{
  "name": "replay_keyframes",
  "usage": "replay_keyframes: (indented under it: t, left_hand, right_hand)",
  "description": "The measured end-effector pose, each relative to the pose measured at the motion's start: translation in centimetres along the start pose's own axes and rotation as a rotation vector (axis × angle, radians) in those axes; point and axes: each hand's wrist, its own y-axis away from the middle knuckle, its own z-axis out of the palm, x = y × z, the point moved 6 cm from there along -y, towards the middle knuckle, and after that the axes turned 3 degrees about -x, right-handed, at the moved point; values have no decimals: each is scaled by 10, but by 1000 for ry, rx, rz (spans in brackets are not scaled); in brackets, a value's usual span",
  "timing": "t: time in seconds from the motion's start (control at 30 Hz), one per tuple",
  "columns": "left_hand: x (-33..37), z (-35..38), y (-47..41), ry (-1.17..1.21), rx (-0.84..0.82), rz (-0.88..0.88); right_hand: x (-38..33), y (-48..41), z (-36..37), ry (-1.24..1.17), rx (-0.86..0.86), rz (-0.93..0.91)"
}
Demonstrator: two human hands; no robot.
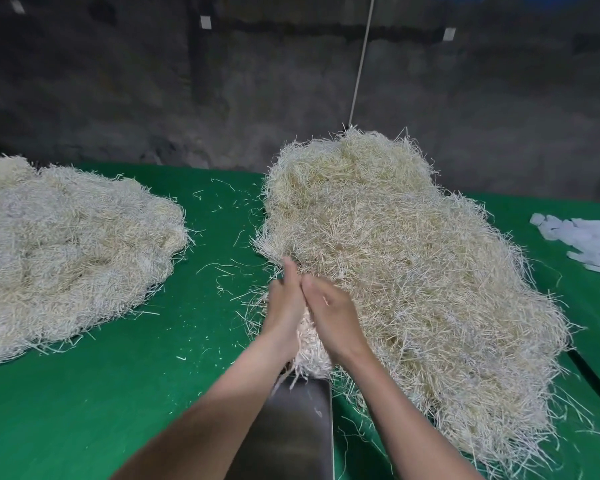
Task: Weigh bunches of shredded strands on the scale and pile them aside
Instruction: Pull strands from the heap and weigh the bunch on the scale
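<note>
A big heap of pale shredded strands (pixel 395 258) covers the right half of the green table (pixel 118 393). A second, flatter pile of strands (pixel 66 251) lies at the left. At the heap's near left edge, my left hand (pixel 286 303) and my right hand (pixel 333 320) are pressed together around a bunch of strands (pixel 310 355), which pokes out below them. Directly under the bunch sits the scale's steel pan (pixel 295 427), partly hidden by my forearms.
Loose strands are scattered over the green cloth between the two piles. White paper strips (pixel 582 237) lie at the right edge. A thin cord (pixel 361 60) hangs in front of the dark wall behind the table.
</note>
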Motion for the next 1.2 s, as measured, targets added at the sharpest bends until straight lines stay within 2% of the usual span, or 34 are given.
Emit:
replay_keyframes:
  t: [0.07, 0.17, 0.23, 0.3, 0.4, 0.5, 0.57, 0.67, 0.7, 0.77, 0.83, 0.93, 1.03, 1.1, 1.13, 1.2]
  left_hand:
    - [-3, -6, -6, 101, 23, -47]
    - [-7, -2, 8, -2, -70, 23]
    - [-23, 5, 17, 89, -147, -94]
    - [-27, 4, 12, 126, -100, -95]
    - [-17, -18, -3, 172, 166, -41]
    - [-17, -23, -3, 254, 251, -49]
    - [-26, -11, 10, 154, 201, -122]
    - [-20, -2, 15, -89, 175, -90]
    - [-13, -2, 8, -84, 170, -38]
    - [1, -8, -3, 78, 166, 29]
    - [-3, -10, -3, 138, 165, -17]
    - [-19, 1, 6, 43, 108, -166]
    - [-5, 2, -1, 64, 57, -80]
    - [0, -2, -8, 273, 46, -71]
    - [-5, -2, -8, 295, 27, -91]
    - [-17, 0, -3, 72, 0, -153]
  right_hand:
    - [1, -1, -13, 32, 181, -51]
    - [0, 0, -29, -17, 414, -100]
    - [-4, -3, -34, -16, 487, -92]
    - [-4, -1, -35, 115, 481, -100]
    - [0, 15, -10, 251, 401, -185]
    - [-1, 14, 2, 282, 359, -176]
    - [4, 0, -19, 232, 343, -88]
    - [9, -3, -38, 168, 403, -40]
    - [6, 3, -30, 152, 430, -59]
    - [-5, 14, -4, 215, 444, -138]
    - [-9, 9, -4, 238, 443, -161]
    - [2, -11, -35, 103, 431, -54]
    - [-4, 3, -20, 198, 533, -122]
    - [-5, 13, 0, 288, 533, -178]
    - [-1, 12, 0, 281, 518, -154]
    - [14, 4, -11, 190, 453, -49]
